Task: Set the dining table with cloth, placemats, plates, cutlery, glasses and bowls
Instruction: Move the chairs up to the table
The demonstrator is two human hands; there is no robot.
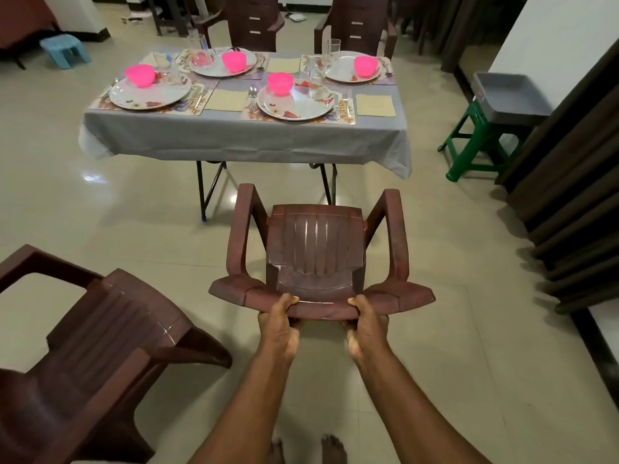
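- Bare feet [330, 448] showed at the bottom edge, standing on the pale tiled floor [469, 329].
- Both forearms reached forward to a brown plastic chair [316, 249] whose backrest top lay nearest the person.
- On the left hand [279, 324] the grip was closed around the top edge of the chair's backrest, thumb over the rim and fingers curled under.
- On the right hand [366, 324] the grip was likewise closed around that same top edge, just beside the left.
- That chair sat between the person and the counter [246, 139], its seat and armrests pointing toward it, clearly apart from it.
- A second brown chair [100, 336] stood at the lower left, near the first but not touching it.
- The counter was covered with a grey cloth [301, 135] that hung over its near edge and corners.
- Four floral placemats carried four plates; the near-left plate [149, 92] and the near-right plate [295, 102] lay toward the person.
- Each plate held a pink bowl, such as the one [280, 84] on the near-right plate.
- Cutlery [341, 105] lay beside the plates, and clear glasses [315, 77] stood close by them.
- Plain beige mats [375, 105] lay between and beside the settings.
- Two more brown chairs [249, 23] stood at the far side.
- A green stool [475, 145] carrying a grey tray [509, 95] stood to the right of the counter.
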